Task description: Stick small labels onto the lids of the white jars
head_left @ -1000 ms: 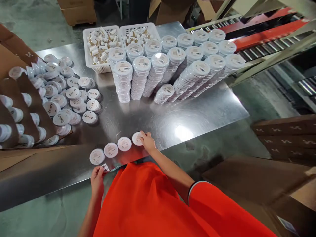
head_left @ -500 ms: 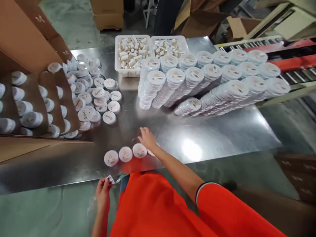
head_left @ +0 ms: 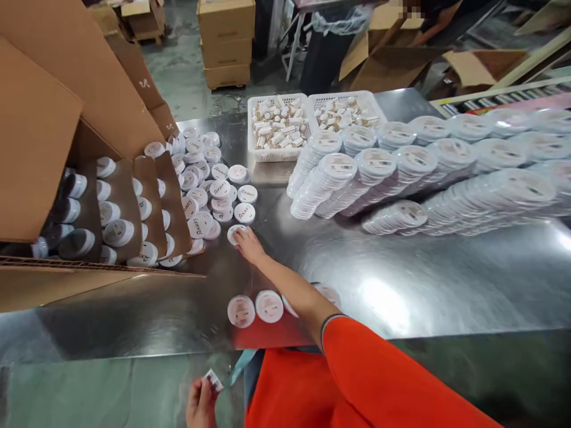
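Note:
My right hand (head_left: 250, 245) reaches out over the metal table, its fingers closed on the edge of a round white container (head_left: 234, 234) with dark lettering on top. Beyond it lies a loose heap of similar containers (head_left: 220, 189). Below the table's front edge, my left hand (head_left: 200, 404) pinches a small white label (head_left: 213, 379) with dark print, joined to a teal strip (head_left: 241, 367). Near that edge, several round containers (head_left: 241, 311) lie in a row with their printed faces up; my right forearm partly covers the row.
An open cardboard box (head_left: 40, 178) with dividers and white containers stands at left. White baskets (head_left: 276, 156) of small bottles sit at the back. Tall leaning stacks of round containers (head_left: 338, 166) fill the right. A co-worker's arm (head_left: 439, 27) shows behind.
My right hand has moved from the front row to the container beside the heap. The view has shifted, so the table appears farther right and lower. My left hand still holds the label.

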The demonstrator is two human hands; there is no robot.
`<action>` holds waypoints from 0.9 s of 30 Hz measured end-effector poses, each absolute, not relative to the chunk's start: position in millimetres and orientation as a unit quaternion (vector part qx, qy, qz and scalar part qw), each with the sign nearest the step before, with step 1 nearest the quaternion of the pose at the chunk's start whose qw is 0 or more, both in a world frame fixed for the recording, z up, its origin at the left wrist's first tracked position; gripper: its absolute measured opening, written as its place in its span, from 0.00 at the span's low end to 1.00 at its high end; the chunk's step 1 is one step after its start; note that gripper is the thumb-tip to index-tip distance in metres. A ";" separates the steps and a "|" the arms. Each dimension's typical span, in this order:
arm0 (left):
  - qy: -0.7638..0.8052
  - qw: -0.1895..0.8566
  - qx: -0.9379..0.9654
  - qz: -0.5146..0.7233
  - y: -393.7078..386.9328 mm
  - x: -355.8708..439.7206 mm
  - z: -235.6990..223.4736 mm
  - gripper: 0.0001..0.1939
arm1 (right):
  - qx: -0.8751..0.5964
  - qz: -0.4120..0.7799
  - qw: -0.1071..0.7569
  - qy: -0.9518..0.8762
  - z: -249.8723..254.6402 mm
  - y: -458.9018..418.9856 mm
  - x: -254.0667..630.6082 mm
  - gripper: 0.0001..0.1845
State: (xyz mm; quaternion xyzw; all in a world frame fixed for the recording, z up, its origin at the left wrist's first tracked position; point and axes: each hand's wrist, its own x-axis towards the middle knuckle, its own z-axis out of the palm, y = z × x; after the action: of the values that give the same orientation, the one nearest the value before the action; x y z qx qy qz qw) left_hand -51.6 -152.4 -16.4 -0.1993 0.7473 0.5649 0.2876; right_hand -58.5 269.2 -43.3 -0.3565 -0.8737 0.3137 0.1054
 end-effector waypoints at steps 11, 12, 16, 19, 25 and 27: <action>0.736 0.393 -0.063 0.548 -75.5 -26.3 27.9 0.31 | -0.471 0.426 0.104 -0.766 -30.5 239.4 55.9 0.30; 0.738 0.386 -0.062 0.550 -73.0 -20.4 30.5 0.31 | -0.445 0.410 0.073 -0.793 -25.9 229.0 43.3 0.34; 0.750 0.353 -0.066 0.555 -83.7 -3.8 33.1 0.31 | -0.383 0.328 -0.032 -0.863 -8.3 200.8 -15.8 0.48; 0.765 0.322 -0.072 0.553 -105.1 1.3 30.1 0.31 | -0.353 0.283 -0.092 -0.887 -3.7 197.5 -45.2 0.46; 0.783 0.310 -0.077 0.535 -126.5 -0.2 32.6 0.32 | -0.376 0.280 -0.040 -0.882 0.8 229.2 -21.7 0.41; 0.782 0.331 -0.064 0.524 -121.6 -1.1 36.5 0.32 | -0.386 0.282 -0.005 -0.878 8.3 252.7 21.2 0.46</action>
State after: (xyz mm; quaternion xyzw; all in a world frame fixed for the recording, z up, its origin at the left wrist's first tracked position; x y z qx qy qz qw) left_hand -1.1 -121.6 36.5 -0.0637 0.7819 0.5244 0.3310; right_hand 21.2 252.7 8.3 -0.3856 -0.8785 0.2821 -0.0045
